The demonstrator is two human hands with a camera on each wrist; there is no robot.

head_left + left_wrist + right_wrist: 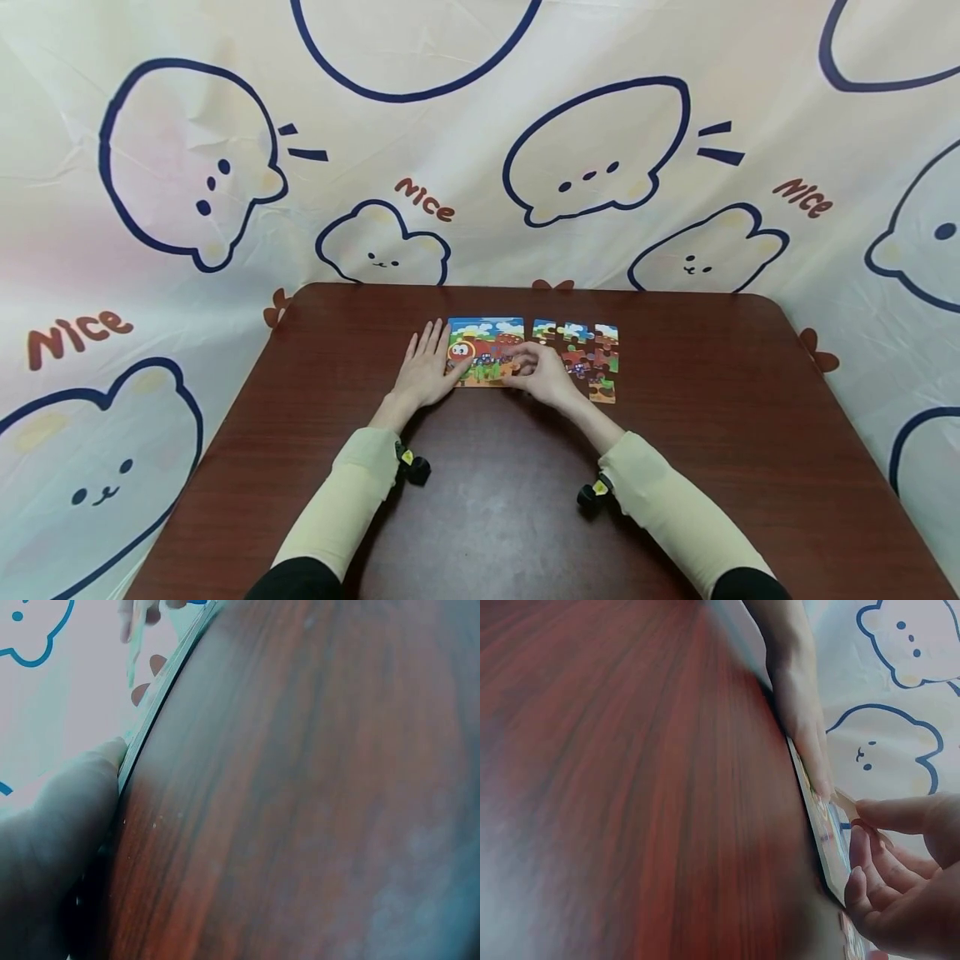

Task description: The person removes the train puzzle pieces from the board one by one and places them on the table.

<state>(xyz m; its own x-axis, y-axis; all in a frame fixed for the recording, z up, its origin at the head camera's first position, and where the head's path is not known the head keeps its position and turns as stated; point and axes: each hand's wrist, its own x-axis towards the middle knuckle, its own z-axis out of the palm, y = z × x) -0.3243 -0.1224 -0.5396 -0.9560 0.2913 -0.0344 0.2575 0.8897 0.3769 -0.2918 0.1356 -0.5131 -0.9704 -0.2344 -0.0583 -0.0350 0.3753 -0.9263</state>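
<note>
A colourful picture puzzle board lies near the far side of the table. My left hand rests along its left edge with fingers straight, its thumb reaching over the front part of the picture. Above the board's right part, my right hand pinches a thin, pale-edged puzzle piece between thumb and fingers. In the right wrist view, that piece is tilted close over the board, and its printed face is hidden. The left wrist view shows the left thumb at the board's edge.
Right of the board lie several loose puzzle pieces, partly behind the right hand, one of them nearest the front. The dark wooden table ends at a cloth backdrop with cartoon prints.
</note>
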